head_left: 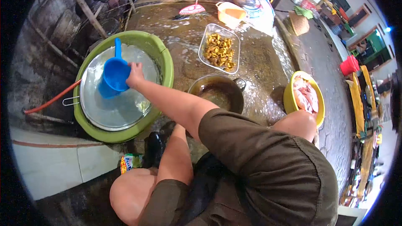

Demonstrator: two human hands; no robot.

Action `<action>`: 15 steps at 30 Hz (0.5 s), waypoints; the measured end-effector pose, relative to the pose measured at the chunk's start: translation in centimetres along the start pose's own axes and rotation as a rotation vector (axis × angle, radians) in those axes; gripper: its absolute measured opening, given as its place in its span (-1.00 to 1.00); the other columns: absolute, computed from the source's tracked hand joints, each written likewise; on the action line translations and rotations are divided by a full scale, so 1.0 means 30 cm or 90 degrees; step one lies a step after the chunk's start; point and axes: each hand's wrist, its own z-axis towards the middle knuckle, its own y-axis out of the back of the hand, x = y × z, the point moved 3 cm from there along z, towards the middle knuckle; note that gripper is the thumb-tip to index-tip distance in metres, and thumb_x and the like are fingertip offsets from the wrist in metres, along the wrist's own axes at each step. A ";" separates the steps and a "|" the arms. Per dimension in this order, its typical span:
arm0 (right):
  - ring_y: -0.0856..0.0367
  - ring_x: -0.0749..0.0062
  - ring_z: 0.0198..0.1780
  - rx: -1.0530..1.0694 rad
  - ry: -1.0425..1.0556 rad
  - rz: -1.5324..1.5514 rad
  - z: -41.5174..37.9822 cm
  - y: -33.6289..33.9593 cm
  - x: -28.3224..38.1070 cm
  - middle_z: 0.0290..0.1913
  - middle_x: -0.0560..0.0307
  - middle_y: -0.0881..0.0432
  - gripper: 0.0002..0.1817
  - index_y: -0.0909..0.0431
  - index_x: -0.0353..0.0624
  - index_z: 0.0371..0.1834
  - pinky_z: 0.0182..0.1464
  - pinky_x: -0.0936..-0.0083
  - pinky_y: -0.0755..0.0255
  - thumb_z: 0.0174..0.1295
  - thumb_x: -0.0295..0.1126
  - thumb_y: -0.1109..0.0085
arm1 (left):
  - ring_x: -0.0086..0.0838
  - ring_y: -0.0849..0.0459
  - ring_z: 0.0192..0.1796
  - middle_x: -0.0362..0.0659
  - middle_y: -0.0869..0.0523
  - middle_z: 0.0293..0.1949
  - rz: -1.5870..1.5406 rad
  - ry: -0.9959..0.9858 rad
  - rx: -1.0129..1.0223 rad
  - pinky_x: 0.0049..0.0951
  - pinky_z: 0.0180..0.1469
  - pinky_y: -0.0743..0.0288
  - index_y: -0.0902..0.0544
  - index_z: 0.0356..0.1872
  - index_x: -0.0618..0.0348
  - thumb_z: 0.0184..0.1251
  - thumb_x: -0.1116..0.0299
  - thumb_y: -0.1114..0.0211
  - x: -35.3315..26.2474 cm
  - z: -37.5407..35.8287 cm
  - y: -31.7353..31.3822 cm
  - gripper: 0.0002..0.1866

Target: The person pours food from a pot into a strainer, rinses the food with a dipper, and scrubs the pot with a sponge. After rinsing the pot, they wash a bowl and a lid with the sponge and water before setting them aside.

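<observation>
My right hand (pixel 135 75) reaches across to the left, its fingers closed on the rim of a blue plastic dipper (pixel 116 74). The dipper's handle points away from me. It sits in a wide silver metal pan (pixel 125 119) of clear water, which rests inside a large green basin (pixel 166 65). A wire loop handle sticks out at the pan's left. My left forearm (pixel 178 155) runs forward beside my knee, but my right arm hides the left hand. Just beyond my right arm is a dark metal pan (pixel 213 96) with a loop handle.
A clear tray (pixel 219 50) holds yellow-brown pieces. At the right, a yellow basin (pixel 321 109) contains pale raw meat. An orange basket (pixel 231 15) and a pink-headed broom (pixel 192 9) lie farther back on the wet floor. A red hose (pixel 50 100) runs to the green basin.
</observation>
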 end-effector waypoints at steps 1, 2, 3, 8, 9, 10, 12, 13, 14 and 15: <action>-0.52 -0.04 -0.08 -0.009 -0.002 -0.002 -0.009 0.014 -0.016 -0.15 -0.22 -0.54 -0.59 -0.51 -0.21 -0.22 -0.05 0.15 -0.43 -0.27 -0.48 -0.31 | -0.11 -0.47 0.07 0.03 -0.44 0.08 0.007 -0.004 -0.001 -0.19 0.05 -0.38 -0.38 0.13 0.12 0.21 0.27 -0.07 0.002 -0.001 0.000 -0.56; -0.55 -0.02 -0.11 0.102 -0.108 0.010 -0.023 0.009 -0.050 -0.14 -0.24 -0.55 -0.63 -0.51 -0.21 -0.24 -0.06 0.15 -0.44 -0.22 -0.46 -0.28 | -0.12 -0.47 0.08 0.02 -0.43 0.08 0.016 -0.008 0.001 -0.19 0.04 -0.38 -0.37 0.13 0.12 0.21 0.27 -0.08 0.005 -0.001 0.000 -0.56; -0.58 -0.01 -0.13 0.214 -0.215 0.024 -0.033 0.010 -0.081 -0.13 -0.26 -0.55 -0.67 -0.52 -0.20 -0.25 -0.07 0.16 -0.45 -0.17 -0.43 -0.26 | -0.12 -0.47 0.08 0.02 -0.42 0.09 0.022 -0.014 0.001 -0.20 0.04 -0.38 -0.36 0.14 0.12 0.21 0.27 -0.08 0.006 -0.002 0.002 -0.55; -0.60 -0.02 -0.14 0.315 -0.272 -0.019 -0.027 0.046 -0.176 -0.22 -0.28 -0.59 -0.74 -0.54 -0.23 -0.26 -0.08 0.15 -0.45 -0.07 -0.44 -0.14 | -0.15 -0.45 0.09 0.00 -0.39 0.12 0.055 -0.029 0.003 -0.23 0.04 -0.39 -0.33 0.17 0.10 0.21 0.29 -0.09 0.019 -0.014 0.008 -0.52; -0.60 -0.04 -0.16 0.255 -0.284 -0.016 -0.023 0.051 -0.191 -0.26 -0.27 -0.60 -0.76 -0.55 -0.25 -0.26 -0.08 0.13 -0.44 0.00 -0.42 -0.07 | -0.15 -0.45 0.09 -0.01 -0.38 0.13 0.063 -0.032 0.004 -0.23 0.04 -0.39 -0.32 0.18 0.10 0.21 0.29 -0.10 0.023 -0.017 0.009 -0.52; -0.60 -0.04 -0.16 0.251 -0.289 -0.014 -0.021 0.044 -0.199 -0.26 -0.27 -0.60 -0.76 -0.55 -0.25 -0.26 -0.08 0.13 -0.44 0.00 -0.42 -0.07 | -0.16 -0.44 0.10 -0.01 -0.37 0.14 0.068 -0.038 0.007 -0.24 0.04 -0.39 -0.31 0.19 0.10 0.21 0.29 -0.10 0.024 -0.020 0.010 -0.51; -0.57 -0.08 -0.11 0.141 -0.299 -0.093 -0.006 0.069 -0.182 -0.18 -0.24 -0.58 -0.70 -0.58 -0.29 -0.27 -0.05 0.09 -0.42 0.12 -0.36 0.13 | -0.17 -0.44 0.10 -0.02 -0.36 0.15 0.079 -0.047 0.009 -0.25 0.04 -0.39 -0.30 0.20 0.09 0.21 0.30 -0.11 0.027 -0.025 0.011 -0.50; -0.57 -0.08 -0.11 0.135 -0.304 -0.091 -0.005 0.072 -0.178 -0.18 -0.24 -0.58 -0.70 -0.58 -0.29 -0.27 -0.05 0.09 -0.42 0.12 -0.36 0.13 | -0.17 -0.44 0.11 -0.03 -0.35 0.16 0.083 -0.053 0.009 -0.26 0.04 -0.39 -0.29 0.21 0.09 0.21 0.30 -0.11 0.029 -0.027 0.013 -0.49; -0.55 -0.10 -0.08 0.120 -0.311 -0.060 -0.007 0.073 -0.176 -0.15 -0.24 -0.57 -0.65 -0.58 -0.30 -0.28 -0.03 0.08 -0.40 0.16 -0.33 0.21 | -0.18 -0.43 0.11 -0.03 -0.34 0.16 0.091 -0.057 0.010 -0.26 0.04 -0.39 -0.29 0.21 0.08 0.21 0.30 -0.11 0.028 -0.026 0.011 -0.48; -0.53 -0.12 -0.06 0.104 -0.318 -0.030 -0.010 0.069 -0.187 -0.12 -0.24 -0.56 -0.59 -0.59 -0.30 -0.28 -0.01 0.07 -0.38 0.19 -0.29 0.29 | -0.18 -0.43 0.11 -0.04 -0.33 0.17 0.096 -0.060 0.012 -0.27 0.04 -0.39 -0.28 0.22 0.08 0.21 0.30 -0.12 0.030 -0.025 0.012 -0.48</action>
